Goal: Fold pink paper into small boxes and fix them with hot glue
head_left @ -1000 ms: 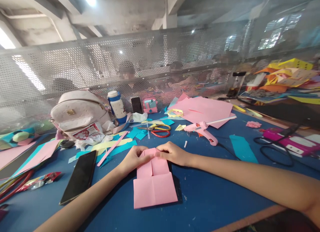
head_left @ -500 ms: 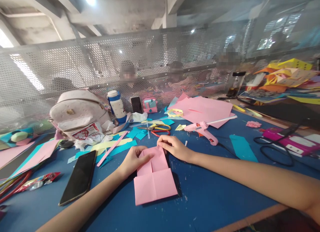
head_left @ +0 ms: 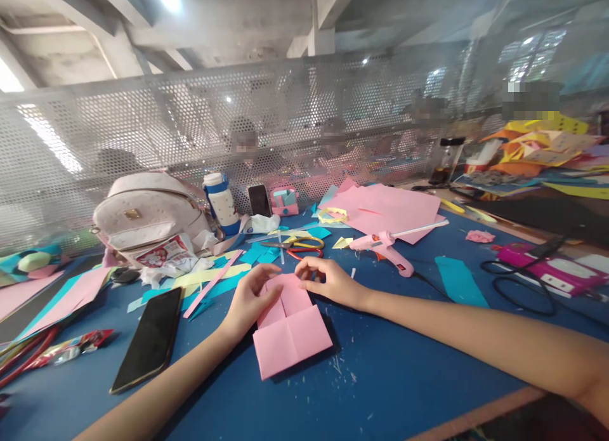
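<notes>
A folded pink paper (head_left: 292, 342) lies in front of me on the blue table, its wide creased flap towards me and a narrower part pointing away. My left hand (head_left: 247, 299) grips the narrow part at its left edge, thumb on top and fingers behind. At the far right corner of the same paper, my right hand (head_left: 328, 281) has its thumb and fingertips closed on the edge. Just beyond the hands lie scissors (head_left: 304, 244) with yellow and red handles. A pink glue gun (head_left: 387, 247) rests to the right of them.
Left of my forearm lies a black phone (head_left: 150, 339). Behind it are paper strips (head_left: 214, 276), a pale backpack (head_left: 150, 209) and a bottle (head_left: 221, 203). Pink sheets (head_left: 390, 206) lie at the back. A magenta power strip (head_left: 552, 266) with a black cable is at right. A perforated screen (head_left: 181, 124) stands behind.
The pink paper has turned slightly, its near right corner shifting away from me. My left hand has moved a little further away with it, and my right hand remains at the far corner.
</notes>
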### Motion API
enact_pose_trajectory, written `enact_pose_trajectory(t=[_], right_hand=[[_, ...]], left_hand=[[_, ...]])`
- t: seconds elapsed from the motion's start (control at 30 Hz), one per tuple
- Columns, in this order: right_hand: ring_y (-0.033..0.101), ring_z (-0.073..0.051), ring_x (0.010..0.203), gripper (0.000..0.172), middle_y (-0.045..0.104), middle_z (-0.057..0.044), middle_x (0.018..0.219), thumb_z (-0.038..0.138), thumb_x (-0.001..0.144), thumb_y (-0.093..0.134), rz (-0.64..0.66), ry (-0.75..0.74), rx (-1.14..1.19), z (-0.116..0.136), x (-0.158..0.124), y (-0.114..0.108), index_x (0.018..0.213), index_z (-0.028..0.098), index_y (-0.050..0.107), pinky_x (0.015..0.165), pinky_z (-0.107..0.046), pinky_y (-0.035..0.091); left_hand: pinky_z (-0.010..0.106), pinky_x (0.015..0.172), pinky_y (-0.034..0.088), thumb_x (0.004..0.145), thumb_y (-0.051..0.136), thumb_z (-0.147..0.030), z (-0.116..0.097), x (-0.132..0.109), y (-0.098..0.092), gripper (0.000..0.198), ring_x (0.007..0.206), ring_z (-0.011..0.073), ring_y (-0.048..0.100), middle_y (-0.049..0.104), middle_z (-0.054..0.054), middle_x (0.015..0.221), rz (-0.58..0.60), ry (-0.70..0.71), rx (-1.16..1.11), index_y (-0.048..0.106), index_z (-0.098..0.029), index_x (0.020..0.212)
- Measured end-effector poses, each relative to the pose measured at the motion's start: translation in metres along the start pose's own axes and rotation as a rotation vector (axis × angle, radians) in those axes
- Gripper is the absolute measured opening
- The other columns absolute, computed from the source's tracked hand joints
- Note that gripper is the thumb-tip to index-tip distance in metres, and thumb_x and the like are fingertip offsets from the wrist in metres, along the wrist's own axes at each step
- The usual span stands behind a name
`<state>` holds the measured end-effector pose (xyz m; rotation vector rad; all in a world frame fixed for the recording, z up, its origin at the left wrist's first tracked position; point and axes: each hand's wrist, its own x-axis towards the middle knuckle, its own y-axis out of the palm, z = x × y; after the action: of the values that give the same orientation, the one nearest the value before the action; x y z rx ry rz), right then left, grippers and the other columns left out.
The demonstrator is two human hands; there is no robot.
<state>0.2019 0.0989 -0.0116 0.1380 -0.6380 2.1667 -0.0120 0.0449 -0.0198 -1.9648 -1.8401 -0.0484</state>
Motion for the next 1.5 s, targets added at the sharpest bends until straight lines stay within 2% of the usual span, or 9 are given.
enact_pose_trajectory(t=[0.07, 0.17, 0.47, 1.0, 1.5], right_hand=[[0.059, -0.015, 0.075, 0.023, 0.064, -0.001, 0.080, 0.036, 0.082, 0.067, 0.014, 0.017, 0.018, -0.002, 0.002, 0.000, 0.092, 0.016, 0.062, 0.059, -0.023, 0.038], [0.059, -0.014, 0.075, 0.026, 0.064, -0.002, 0.081, 0.039, 0.080, 0.068, 0.038, 0.043, 0.062, -0.004, 0.004, 0.000, 0.089, 0.016, 0.062, 0.060, -0.023, 0.040], [0.060, -0.014, 0.077, 0.030, 0.064, -0.002, 0.084, 0.041, 0.077, 0.072, 0.080, 0.059, 0.173, -0.011, 0.006, 0.000, 0.088, 0.015, 0.061, 0.074, -0.027, 0.046], [0.060, -0.013, 0.078, 0.027, 0.065, -0.001, 0.084, 0.037, 0.077, 0.073, 0.091, 0.059, 0.218, -0.011, 0.007, -0.001, 0.089, 0.016, 0.063, 0.073, -0.026, 0.045], [0.060, -0.014, 0.078, 0.027, 0.065, -0.002, 0.084, 0.038, 0.076, 0.074, 0.090, 0.062, 0.197, -0.011, 0.006, -0.001, 0.088, 0.015, 0.064, 0.071, -0.026, 0.044]], left_hand=[[0.029, 0.083, 0.051, 0.081, 0.066, -0.034, 0.000, -0.001, 0.001, 0.027, 0.094, 0.0186, 0.063, 0.065, 0.005, 0.100, -0.031, 0.047, -0.001, 0.059, -0.019, 0.102], [0.028, 0.080, 0.052, 0.084, 0.063, -0.032, -0.002, -0.003, 0.002, 0.018, 0.091, 0.0184, 0.064, 0.066, 0.006, 0.098, -0.031, 0.074, 0.019, 0.061, -0.019, 0.097], [0.027, 0.079, 0.047, 0.085, 0.063, -0.022, -0.010, -0.008, 0.001, 0.009, 0.089, 0.0168, 0.062, 0.066, 0.003, 0.094, -0.045, 0.164, 0.151, 0.067, -0.021, 0.092], [0.029, 0.080, 0.047, 0.086, 0.062, -0.018, -0.013, -0.007, 0.000, 0.013, 0.090, 0.0180, 0.061, 0.066, 0.003, 0.095, -0.036, 0.256, 0.196, 0.070, -0.023, 0.095], [0.027, 0.079, 0.047, 0.085, 0.063, -0.016, -0.010, -0.007, 0.000, 0.014, 0.089, 0.0163, 0.061, 0.066, 0.002, 0.094, -0.034, 0.259, 0.182, 0.068, -0.024, 0.095]])
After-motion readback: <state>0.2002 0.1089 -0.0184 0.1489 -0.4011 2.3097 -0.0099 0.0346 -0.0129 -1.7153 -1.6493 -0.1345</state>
